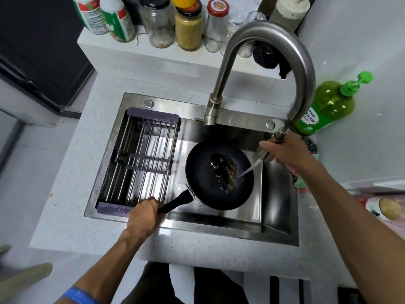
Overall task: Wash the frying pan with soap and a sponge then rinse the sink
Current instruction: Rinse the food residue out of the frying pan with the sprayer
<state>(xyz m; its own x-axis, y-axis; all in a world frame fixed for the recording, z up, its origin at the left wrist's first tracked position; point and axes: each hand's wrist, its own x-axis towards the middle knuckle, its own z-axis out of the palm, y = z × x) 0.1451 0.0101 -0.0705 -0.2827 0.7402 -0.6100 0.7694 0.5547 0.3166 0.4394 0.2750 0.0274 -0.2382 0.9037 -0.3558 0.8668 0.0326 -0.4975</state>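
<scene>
A black frying pan (203, 178) with brown greasy residue sits tilted in the steel sink (278, 200). My left hand (144, 212) grips the pan's black handle at the sink's front edge. My right hand (285, 153) grips the pull-out spray head (268, 150) of the tall curved faucet (263, 34) and a stream of water hits the pan's right inner side. A green pump bottle of dish soap (326, 106) stands on the counter right of the sink. A dark scrubber (310, 144) lies beside it, partly hidden by my right hand.
A purple-framed wire drying rack (140, 161) fills the sink's left half. Jars and bottles (188, 25) line the raised shelf behind the sink. A dark cloth (269, 58) hangs behind the faucet. A pink-green cloth (300, 183) lies at the sink's right edge.
</scene>
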